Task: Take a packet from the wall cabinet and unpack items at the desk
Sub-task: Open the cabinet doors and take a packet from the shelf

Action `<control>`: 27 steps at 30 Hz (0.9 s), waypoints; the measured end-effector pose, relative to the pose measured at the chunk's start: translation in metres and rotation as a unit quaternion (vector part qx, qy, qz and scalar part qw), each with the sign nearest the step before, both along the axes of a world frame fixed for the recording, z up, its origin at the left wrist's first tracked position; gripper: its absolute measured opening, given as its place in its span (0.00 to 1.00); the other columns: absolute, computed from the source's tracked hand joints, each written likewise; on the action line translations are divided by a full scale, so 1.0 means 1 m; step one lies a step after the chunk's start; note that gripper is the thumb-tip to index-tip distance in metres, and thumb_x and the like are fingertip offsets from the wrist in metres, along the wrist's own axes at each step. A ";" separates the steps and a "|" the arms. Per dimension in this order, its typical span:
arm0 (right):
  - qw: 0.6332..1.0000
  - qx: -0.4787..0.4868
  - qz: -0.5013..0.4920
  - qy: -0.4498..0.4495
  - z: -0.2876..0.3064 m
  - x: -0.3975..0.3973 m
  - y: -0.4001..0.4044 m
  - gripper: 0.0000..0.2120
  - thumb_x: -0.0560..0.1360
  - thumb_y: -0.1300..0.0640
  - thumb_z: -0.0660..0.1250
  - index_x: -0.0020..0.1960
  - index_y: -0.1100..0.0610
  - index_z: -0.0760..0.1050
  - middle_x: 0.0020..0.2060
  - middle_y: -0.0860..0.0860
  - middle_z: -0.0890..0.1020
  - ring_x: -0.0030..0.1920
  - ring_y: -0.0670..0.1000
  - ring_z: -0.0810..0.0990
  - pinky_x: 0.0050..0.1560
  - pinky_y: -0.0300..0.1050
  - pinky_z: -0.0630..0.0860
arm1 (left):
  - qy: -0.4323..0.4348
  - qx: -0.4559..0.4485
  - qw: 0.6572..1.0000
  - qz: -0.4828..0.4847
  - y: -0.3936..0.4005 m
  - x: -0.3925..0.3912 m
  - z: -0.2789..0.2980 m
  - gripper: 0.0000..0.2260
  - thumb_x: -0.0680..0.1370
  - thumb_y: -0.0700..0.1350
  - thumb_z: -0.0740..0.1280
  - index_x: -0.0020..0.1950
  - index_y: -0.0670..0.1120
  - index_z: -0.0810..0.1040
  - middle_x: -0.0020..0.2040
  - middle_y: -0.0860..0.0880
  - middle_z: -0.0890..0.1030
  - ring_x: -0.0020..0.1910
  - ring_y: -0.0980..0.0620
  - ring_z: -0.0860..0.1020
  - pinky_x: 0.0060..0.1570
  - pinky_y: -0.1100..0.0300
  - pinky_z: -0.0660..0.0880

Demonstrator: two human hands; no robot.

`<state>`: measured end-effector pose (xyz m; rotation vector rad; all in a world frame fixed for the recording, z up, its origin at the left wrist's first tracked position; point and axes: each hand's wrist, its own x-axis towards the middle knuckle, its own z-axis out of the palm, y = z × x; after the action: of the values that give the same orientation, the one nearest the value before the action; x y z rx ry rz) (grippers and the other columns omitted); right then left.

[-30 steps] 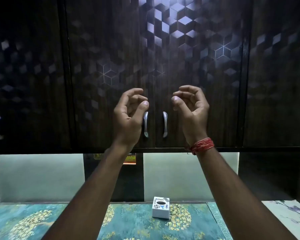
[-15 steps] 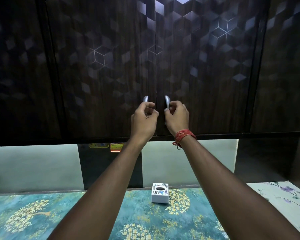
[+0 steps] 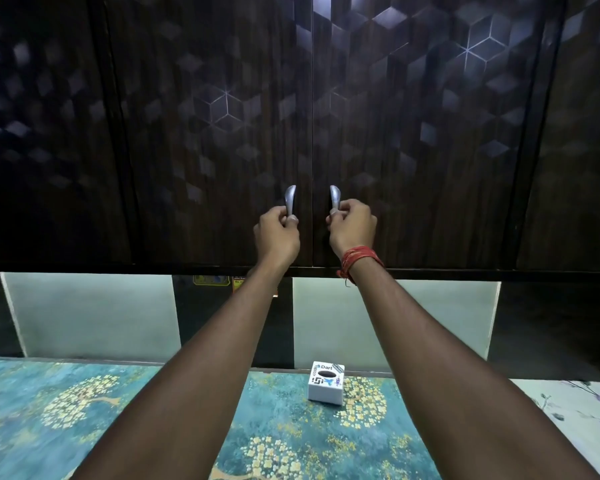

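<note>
My left hand clamped left curved silver metal handle; right hand clamped right handle. Best practice judged: pull both dark wood-grain cabinet doors evenly, elbows clear.

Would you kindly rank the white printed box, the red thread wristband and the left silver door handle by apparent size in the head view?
1. White printed box, largest.
2. Red thread wristband.
3. Left silver door handle, partly hidden by the left hand, so unsure.

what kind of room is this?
Probably a home study or bedroom desk nook: dark wall cabinet doors with metal handles hang above a desk under a teal floral cover, where a small white box sits.
</note>
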<state>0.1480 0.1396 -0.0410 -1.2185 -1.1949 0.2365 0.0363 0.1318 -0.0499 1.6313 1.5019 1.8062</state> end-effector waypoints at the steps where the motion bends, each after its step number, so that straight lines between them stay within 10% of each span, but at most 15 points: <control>1: 1.000 -0.005 0.004 0.007 0.001 0.000 -0.001 0.07 0.78 0.61 0.64 0.48 0.60 0.81 0.41 0.55 0.85 0.42 0.52 0.84 0.37 0.37 0.73 | -0.001 -0.007 1.000 -0.001 -0.001 -0.001 0.000 0.08 0.81 0.42 0.64 0.53 0.45 0.83 0.47 0.48 0.84 0.48 0.48 0.82 0.48 0.51 0.81; 7: 0.999 -0.020 0.021 0.034 0.002 0.002 -0.010 0.08 0.77 0.63 0.64 0.44 0.59 0.81 0.40 0.56 0.85 0.42 0.52 0.84 0.40 0.41 0.78 | 0.009 -0.045 0.999 -0.004 -0.007 -0.003 0.009 0.09 0.81 0.41 0.65 0.58 0.44 0.83 0.50 0.49 0.83 0.39 0.60 0.77 0.33 0.68 0.69; 20: 0.998 0.033 0.020 0.045 -0.010 0.009 -0.067 0.07 0.77 0.62 0.65 0.49 0.59 0.82 0.38 0.53 0.85 0.42 0.51 0.84 0.44 0.49 0.83 | -0.019 0.000 1.000 0.003 -0.038 0.022 -0.034 0.15 0.82 0.43 0.62 0.69 0.47 0.74 0.64 0.47 0.79 0.63 0.49 0.77 0.61 0.54 0.76; 27: 0.996 0.068 -0.036 0.054 -0.016 0.036 -0.166 0.10 0.78 0.61 0.64 0.53 0.58 0.83 0.39 0.51 0.85 0.42 0.51 0.84 0.49 0.46 0.81 | -0.024 0.075 0.987 -0.142 -0.121 0.054 -0.037 0.17 0.83 0.49 0.58 0.45 0.40 0.80 0.35 0.43 0.79 0.36 0.49 0.76 0.39 0.53 0.74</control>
<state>0.1839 -0.0266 -0.0568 -1.1125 -1.0546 0.1628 0.0905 0.0113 -0.0874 1.7537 1.0709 1.8189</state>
